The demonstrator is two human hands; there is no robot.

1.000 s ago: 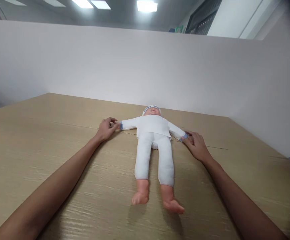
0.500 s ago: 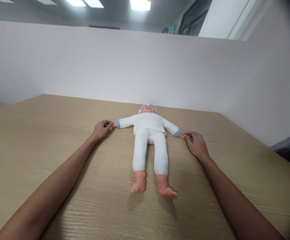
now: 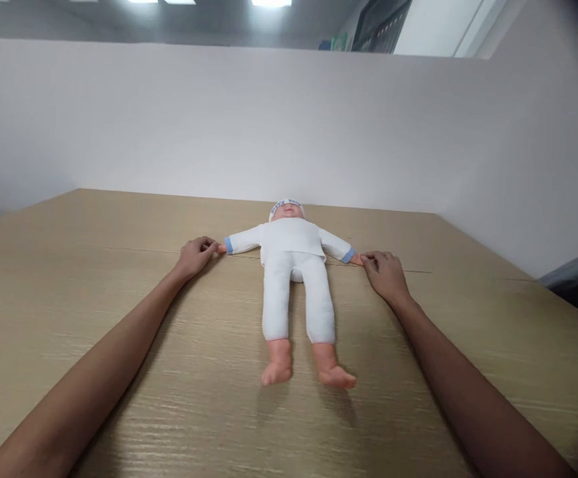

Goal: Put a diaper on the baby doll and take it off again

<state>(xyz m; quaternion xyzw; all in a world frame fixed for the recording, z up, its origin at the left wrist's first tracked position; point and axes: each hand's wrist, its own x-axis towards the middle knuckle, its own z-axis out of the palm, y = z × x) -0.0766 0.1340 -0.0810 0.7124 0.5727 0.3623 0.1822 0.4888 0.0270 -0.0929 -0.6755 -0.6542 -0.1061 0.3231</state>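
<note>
A baby doll (image 3: 293, 265) in a white suit with blue cuffs and a white cap lies face up on the wooden table (image 3: 119, 318). Its arms are spread wide and its bare feet point toward me. My left hand (image 3: 194, 255) rests on the table with its fingers curled onto the tip of the doll's left-side hand. On the other side, the fingertips of my right hand (image 3: 385, 273) pinch the doll's other hand. Both of my forearms stretch out flat over the table.
A white partition wall (image 3: 289, 126) runs along the table's far edge and down its right side. A seam crosses the tabletop under the doll's arms. Ceiling lights and dark shelving show above the wall.
My hands have slid outward from the doll's sleeve cuffs to its bare hands, so both blue cuffs now show. The doll's arms lie straighter.
</note>
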